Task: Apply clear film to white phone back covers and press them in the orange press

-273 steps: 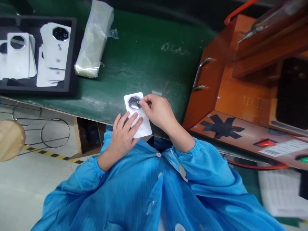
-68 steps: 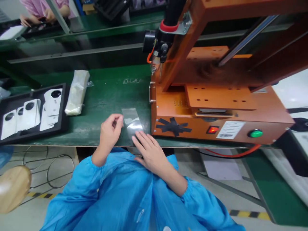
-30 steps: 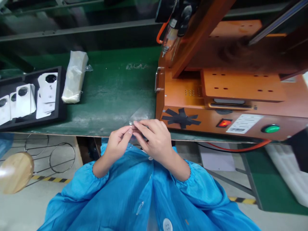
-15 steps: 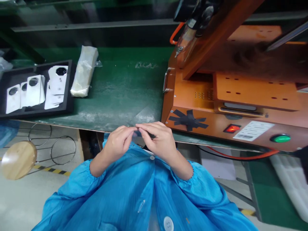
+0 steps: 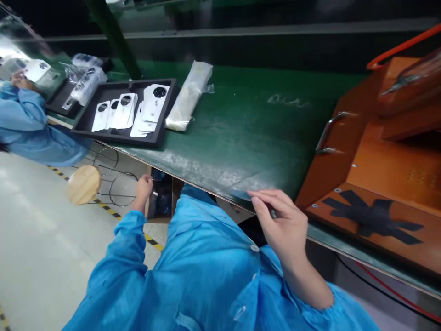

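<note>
My right hand (image 5: pixel 284 220) hovers at the near edge of the green bench (image 5: pixel 262 124). Its fingers are stretched side by side and lightly bent, the tips at a clear film sheet (image 5: pixel 237 177) lying flat on the bench edge. I see nothing gripped in it. My left hand (image 5: pixel 144 185) is lowered below the bench edge, at a dark opening under the bench. I see only its back, so the fingers are hidden. A black tray (image 5: pixel 117 136) at the back left holds several white phone back covers (image 5: pixel 153 103) with round camera holes.
A plastic-wrapped bundle (image 5: pixel 189 97) lies right of the tray. An orange machine (image 5: pixel 386 184) with a metal handle (image 5: pixel 327 133) and a black tape star (image 5: pixel 372 219) fills the right. A wooden stool (image 5: pixel 83 184) stands below. A blue-sleeved person (image 5: pixel 24 128) works at far left.
Both hands were together at the bench edge, pinching at something small. My left hand has since dropped under the bench to the left, the right stays at the edge. The view swung left.
</note>
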A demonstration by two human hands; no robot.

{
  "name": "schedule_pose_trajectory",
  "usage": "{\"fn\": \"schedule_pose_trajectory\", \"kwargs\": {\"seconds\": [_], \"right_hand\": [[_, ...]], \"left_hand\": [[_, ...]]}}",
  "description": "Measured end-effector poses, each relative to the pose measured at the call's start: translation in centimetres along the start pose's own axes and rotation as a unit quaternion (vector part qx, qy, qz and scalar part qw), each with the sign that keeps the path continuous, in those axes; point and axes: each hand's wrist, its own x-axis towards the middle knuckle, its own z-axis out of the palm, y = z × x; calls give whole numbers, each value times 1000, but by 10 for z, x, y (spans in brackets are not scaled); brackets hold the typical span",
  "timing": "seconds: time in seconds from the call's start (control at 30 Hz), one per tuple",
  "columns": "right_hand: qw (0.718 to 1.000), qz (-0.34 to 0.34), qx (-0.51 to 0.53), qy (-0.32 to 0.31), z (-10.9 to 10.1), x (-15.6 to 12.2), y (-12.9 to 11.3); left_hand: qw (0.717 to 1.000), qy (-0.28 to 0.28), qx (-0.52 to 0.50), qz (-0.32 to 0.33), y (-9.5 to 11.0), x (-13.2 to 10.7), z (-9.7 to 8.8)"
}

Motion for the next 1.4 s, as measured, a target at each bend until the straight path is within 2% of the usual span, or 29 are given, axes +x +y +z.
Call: {"fn": "schedule_pose_trajectory", "kwargs": {"seconds": [0.07,0.13,0.23,0.33,0.4,0.47,0.53,0.6,0.7,0.77,0.83,0.9,0.97,1.03,1.13,1.2,1.23,1.27,1.3,1.33,1.37,1.4], "right_hand": [[1000,-5,-8,-11,8,3,-3],[1000,-8,-20,-9,14,8,-6],[996,-51,-58,39,15,15,-7],[966,-175,-156,106,9,19,-3],[928,-283,-233,58,3,19,2],[892,-360,-267,-61,-3,18,5],[868,-390,-261,-160,-5,18,7],[860,-402,-254,-185,-3,19,8],[858,-426,-248,-146,4,19,10],[879,-405,-232,-95,10,18,11],[931,-311,-188,-34,17,16,11],[980,-165,-108,-17,23,17,8],[998,-38,-11,-56,29,21,5],[992,33,62,-104,34,25,3],[988,50,96,-107,36,28,1],[994,19,72,-79,34,28,1],[997,-6,50,-61,32,28,2],[998,-33,24,-42,29,28,3],[998,-60,-1,-25,27,28,5],[996,-86,-21,-11,25,28,8],[993,-110,-34,-2,24,29,11],[991,-129,-41,3,23,29,14]], "left_hand": [[999,-45,14,-11,11,15,15],[994,-107,23,0,23,13,24],[972,-228,29,40,31,-15,17],[923,-357,-29,142,37,-58,-3],[874,-380,-169,250,51,-89,-10],[815,-368,-335,296,73,-114,-5],[773,-367,-450,255,98,-131,8],[765,-363,-497,189,118,-139,22],[788,-311,-513,139,130,-139,32],[794,-261,-533,132,131,-136,31],[798,-220,-547,128,130,-133,30],[803,-202,-545,130,129,-132,29],[811,-193,-535,137,128,-136,32],[819,-184,-522,149,126,-143,37],[835,-194,-476,197,121,-148,40],[845,-206,-416,266,120,-135,30],[852,-183,-381,309,123,-120,19],[862,-129,-344,351,127,-100,5],[870,-51,-305,384,133,-74,-13],[878,57,-255,401,142,-45,-31],[888,160,-203,381,151,-13,-51],[902,217,-139,347,160,19,-69]]}}
